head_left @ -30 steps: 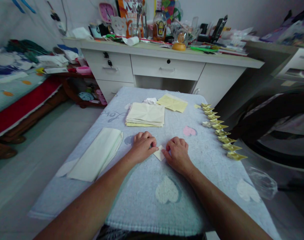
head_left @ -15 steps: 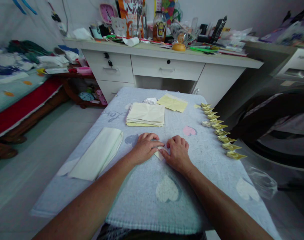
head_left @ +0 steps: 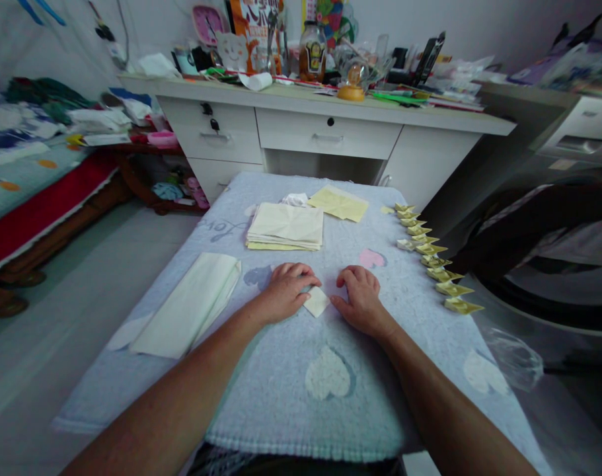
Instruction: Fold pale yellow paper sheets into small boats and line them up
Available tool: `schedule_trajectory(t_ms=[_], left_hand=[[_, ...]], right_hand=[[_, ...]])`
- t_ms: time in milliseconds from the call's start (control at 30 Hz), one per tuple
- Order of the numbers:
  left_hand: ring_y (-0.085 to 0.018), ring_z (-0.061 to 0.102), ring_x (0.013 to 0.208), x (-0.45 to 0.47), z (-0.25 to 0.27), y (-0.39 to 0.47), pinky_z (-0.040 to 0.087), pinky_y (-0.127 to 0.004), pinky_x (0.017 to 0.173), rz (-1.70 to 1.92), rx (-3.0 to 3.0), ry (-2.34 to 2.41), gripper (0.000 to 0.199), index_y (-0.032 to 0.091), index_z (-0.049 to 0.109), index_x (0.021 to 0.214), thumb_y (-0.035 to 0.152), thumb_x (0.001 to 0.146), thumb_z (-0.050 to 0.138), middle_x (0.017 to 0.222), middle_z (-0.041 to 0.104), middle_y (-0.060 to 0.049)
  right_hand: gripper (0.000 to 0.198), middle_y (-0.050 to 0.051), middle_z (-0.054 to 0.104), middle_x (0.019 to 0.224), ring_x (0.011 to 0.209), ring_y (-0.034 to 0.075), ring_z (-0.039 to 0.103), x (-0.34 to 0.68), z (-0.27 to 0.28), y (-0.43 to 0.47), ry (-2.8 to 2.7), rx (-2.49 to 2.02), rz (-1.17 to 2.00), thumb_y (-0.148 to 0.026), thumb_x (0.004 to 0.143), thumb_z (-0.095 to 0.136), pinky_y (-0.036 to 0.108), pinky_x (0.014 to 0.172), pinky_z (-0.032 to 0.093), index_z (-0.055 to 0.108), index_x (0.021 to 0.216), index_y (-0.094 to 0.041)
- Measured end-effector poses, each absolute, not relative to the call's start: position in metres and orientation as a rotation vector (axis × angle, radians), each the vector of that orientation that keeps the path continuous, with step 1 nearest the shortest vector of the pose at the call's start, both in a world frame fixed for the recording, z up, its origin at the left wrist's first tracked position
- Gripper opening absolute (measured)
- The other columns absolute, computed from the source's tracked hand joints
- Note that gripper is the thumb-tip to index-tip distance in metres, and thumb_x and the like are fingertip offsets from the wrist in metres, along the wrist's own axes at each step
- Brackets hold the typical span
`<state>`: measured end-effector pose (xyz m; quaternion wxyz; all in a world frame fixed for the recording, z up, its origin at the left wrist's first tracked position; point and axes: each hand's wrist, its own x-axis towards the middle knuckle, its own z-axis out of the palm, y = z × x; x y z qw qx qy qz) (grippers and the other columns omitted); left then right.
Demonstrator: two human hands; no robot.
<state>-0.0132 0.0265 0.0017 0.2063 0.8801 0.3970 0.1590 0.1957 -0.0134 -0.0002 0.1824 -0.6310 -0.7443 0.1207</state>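
A small pale paper (head_left: 317,302), folded into a diamond, lies on the cloth between my hands. My left hand (head_left: 288,292) rests at its left side, thumb and forefinger holding its left edge. Just off the right corner is my right hand (head_left: 359,299), thumb apart from its curled fingers and nothing in its grasp. Beyond the hands sits a stack of creased cream paper (head_left: 285,226), with a yellow sheet (head_left: 339,202) behind it to the right. Several folded yellow paper boats (head_left: 435,260) stand in a row along the table's right edge.
A folded pale sheet bundle (head_left: 188,305) lies left on the cloth-covered table (head_left: 261,403). Behind it, a crumpled white paper (head_left: 295,199) touches the stack. A cluttered white desk (head_left: 330,132) stands at the far side, a washing machine (head_left: 578,152) at the right.
My right hand has drawn slightly right, off the small folded paper, which now shows more fully. My left hand stays at its left side. The view has shifted a little.
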Motion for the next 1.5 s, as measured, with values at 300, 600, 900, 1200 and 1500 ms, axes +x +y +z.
schedule_trajectory(t_ms=[300, 600, 900, 1200, 1500], left_hand=[[-0.014, 0.052, 0.079, -0.008, 0.011, 0.02, 0.041, -0.025, 0.072, 0.65, 2.161, 1.026, 0.014, 0.018, 0.059, 0.084, 0.011, 0.074, 0.053, 0.08, 0.057, 0.001], [-0.008, 0.051, 0.055, -0.002, 0.01, 0.016, 0.041, -0.02, 0.054, 0.88, 1.486, 0.965, 0.025, 0.015, 0.06, 0.1, 0.03, 0.08, 0.059, 0.072, 0.057, 0.002], [-0.007, 0.044, 0.05, 0.003, 0.013, 0.012, 0.033, -0.018, 0.049, 0.912, 1.521, 1.004, 0.018, 0.015, 0.056, 0.08, 0.032, 0.078, 0.062, 0.057, 0.047, 0.006], [-0.008, 0.046, 0.054, 0.002, 0.014, 0.011, 0.034, -0.019, 0.051, 0.945, 1.601, 1.038, 0.015, 0.015, 0.063, 0.079, 0.03, 0.078, 0.062, 0.06, 0.053, 0.004], [-0.008, 0.052, 0.046, 0.004, 0.012, 0.013, 0.041, -0.019, 0.049, 1.027, 1.224, 0.953, 0.02, 0.017, 0.05, 0.089, 0.031, 0.079, 0.062, 0.055, 0.061, 0.004]], right_hand=[[0.007, 0.007, 0.053, 0.109, 0.108, 0.025, 0.042, 0.18, 0.006, -0.017, -2.164, -1.452, 0.468, -0.027, 0.081, 0.063, 0.044, 0.095, 0.03, 0.061, 0.08, -0.02], [0.02, 0.001, 0.057, 0.083, 0.08, 0.017, 0.052, 0.176, 0.007, -0.015, -1.686, -1.208, 0.914, -0.036, 0.082, 0.063, 0.029, 0.074, 0.042, 0.055, 0.089, -0.02], [0.019, -0.004, 0.049, 0.063, 0.058, 0.01, 0.043, 0.175, 0.008, -0.015, -1.642, -1.246, 1.089, -0.035, 0.082, 0.06, 0.022, 0.056, 0.035, 0.059, 0.078, -0.016], [0.007, -0.002, 0.053, 0.069, 0.063, 0.012, 0.048, 0.172, 0.009, -0.017, -1.774, -1.303, 0.85, -0.025, 0.079, 0.059, 0.022, 0.059, 0.037, 0.056, 0.078, -0.019], [0.014, -0.001, 0.055, 0.074, 0.067, 0.012, 0.05, 0.173, 0.009, -0.016, -1.62, -1.154, 1.077, -0.031, 0.081, 0.059, 0.023, 0.063, 0.04, 0.057, 0.084, -0.018]])
